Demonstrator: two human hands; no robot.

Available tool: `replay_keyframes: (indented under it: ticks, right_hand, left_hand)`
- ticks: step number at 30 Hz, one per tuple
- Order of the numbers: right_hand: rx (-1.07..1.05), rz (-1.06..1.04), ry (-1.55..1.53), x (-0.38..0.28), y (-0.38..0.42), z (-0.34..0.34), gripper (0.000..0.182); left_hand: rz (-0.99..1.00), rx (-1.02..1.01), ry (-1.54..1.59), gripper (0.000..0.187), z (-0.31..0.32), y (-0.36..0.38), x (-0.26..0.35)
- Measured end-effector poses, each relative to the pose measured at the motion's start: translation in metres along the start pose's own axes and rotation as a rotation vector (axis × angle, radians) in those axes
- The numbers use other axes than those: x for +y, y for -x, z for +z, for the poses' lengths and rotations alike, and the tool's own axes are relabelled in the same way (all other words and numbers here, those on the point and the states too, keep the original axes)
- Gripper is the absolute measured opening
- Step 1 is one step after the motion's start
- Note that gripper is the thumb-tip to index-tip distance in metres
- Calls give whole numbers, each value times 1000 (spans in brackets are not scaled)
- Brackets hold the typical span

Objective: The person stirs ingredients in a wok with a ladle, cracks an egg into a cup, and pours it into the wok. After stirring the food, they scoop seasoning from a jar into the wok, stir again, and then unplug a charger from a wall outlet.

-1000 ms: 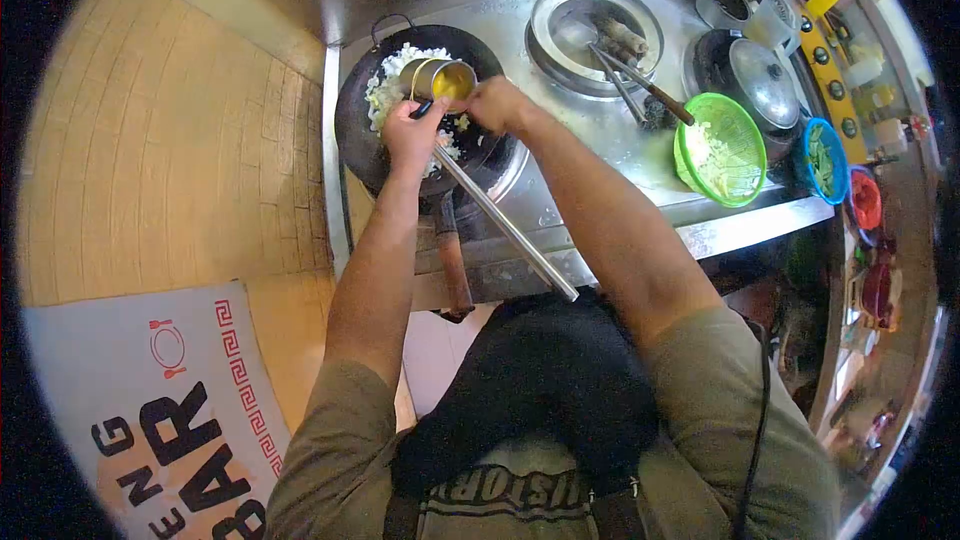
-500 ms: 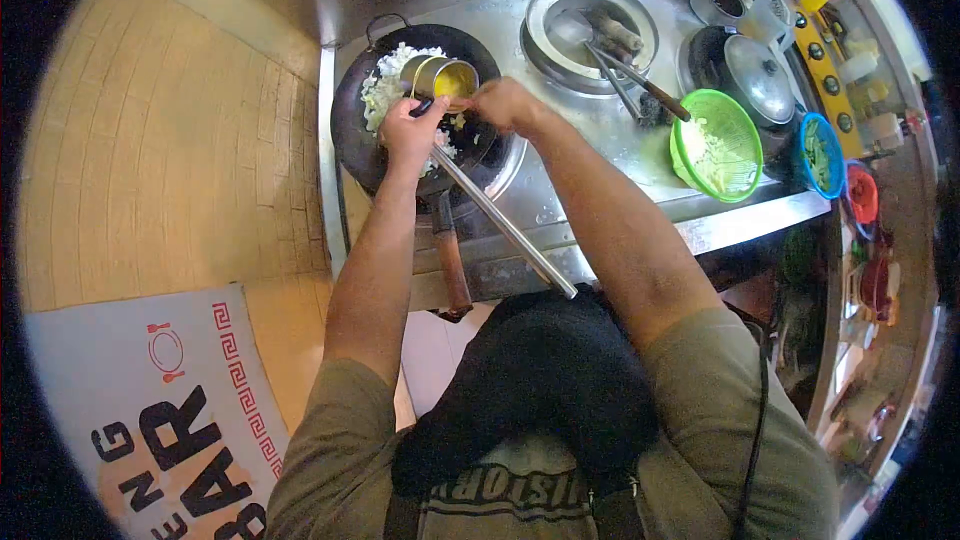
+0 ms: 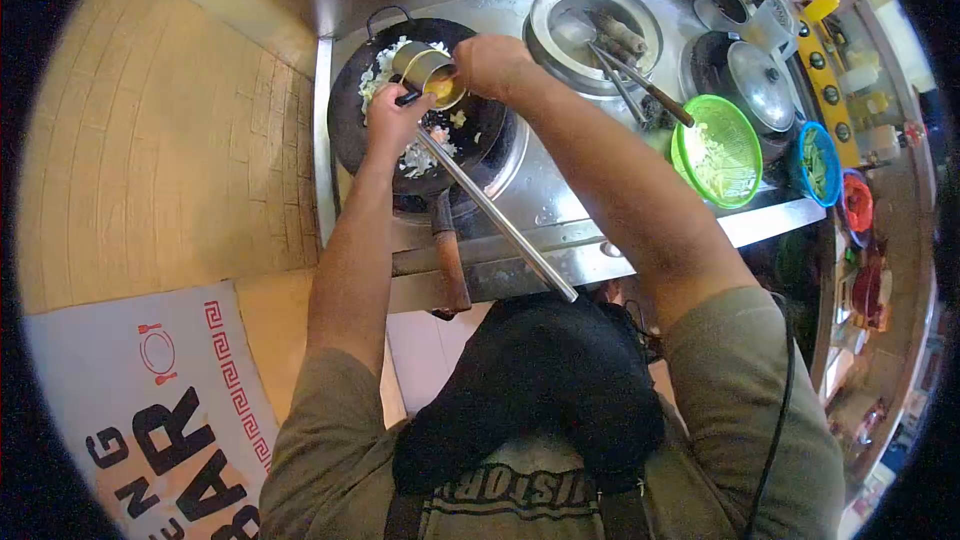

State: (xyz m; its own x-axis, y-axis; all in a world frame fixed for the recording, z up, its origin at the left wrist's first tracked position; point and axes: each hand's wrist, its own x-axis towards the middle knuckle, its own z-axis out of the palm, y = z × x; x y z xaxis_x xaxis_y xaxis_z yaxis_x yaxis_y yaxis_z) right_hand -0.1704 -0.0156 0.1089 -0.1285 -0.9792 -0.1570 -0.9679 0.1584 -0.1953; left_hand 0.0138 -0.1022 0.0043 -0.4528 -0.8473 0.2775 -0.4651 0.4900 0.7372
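Note:
My left hand [image 3: 393, 118] is closed on a metal cup [image 3: 410, 64] by its dark handle. Yellow liquid that looks like beaten egg [image 3: 447, 90] shows inside the tilted cup, above a dark wok [image 3: 350, 145]. At the cup's rim my right hand [image 3: 494, 66] is closed, and whatever its fingers grip is hidden. Pale chopped food [image 3: 430, 155] lies in the wok. A long metal utensil handle [image 3: 505, 225] slants from beside my left hand toward my body; its far end is hidden. The wok's wooden handle [image 3: 451, 270] points toward me.
Right of the wok, a metal pot [image 3: 545, 15] holds ladles. A green basket [image 3: 745, 155] with pale shreds and a blue basket [image 3: 832, 185] with green slices stand farther right. A lidded pan [image 3: 755, 80] sits behind them. The counter's metal edge [image 3: 780, 223] runs in front.
My right hand has risen slightly at the cup's rim, its elbow swinging outward. The cup and my left hand have shifted a little left and tilted, showing less of the yellow liquid.

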Motion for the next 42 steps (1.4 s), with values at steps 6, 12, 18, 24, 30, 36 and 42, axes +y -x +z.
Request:
replay_keyframes:
  ticks: [6, 12, 18, 24, 30, 36, 42]
  right_hand:
    - [23, -52, 131, 8, 56, -33, 18]
    - [82, -2, 73, 11, 66, -48, 19]
    - [154, -12, -20, -11, 29, -41, 23]
    - [196, -38, -58, -19, 18, -32, 21]
    - [185, -108, -88, -16, 29, -29, 24]
    - [147, -95, -190, 25, 129, -78, 32]
    - [-227, -8, -621, 145, 323, -92, 30]
  left_hand:
    - [98, 154, -141, 47, -4, -7, -6]
    - [-267, 57, 11, 42, 0, -12, -5]
    - [-654, -30, 774, 25, 2, -13, 0]
    - [-836, -44, 919, 23, -7, -23, 9]
    - [-829, -77, 912, 27, -10, -13, 22]
    - [-726, -230, 800, 26, 11, 31, 80]
    - [-576, -475, 649, 30, 82, 82, 215]
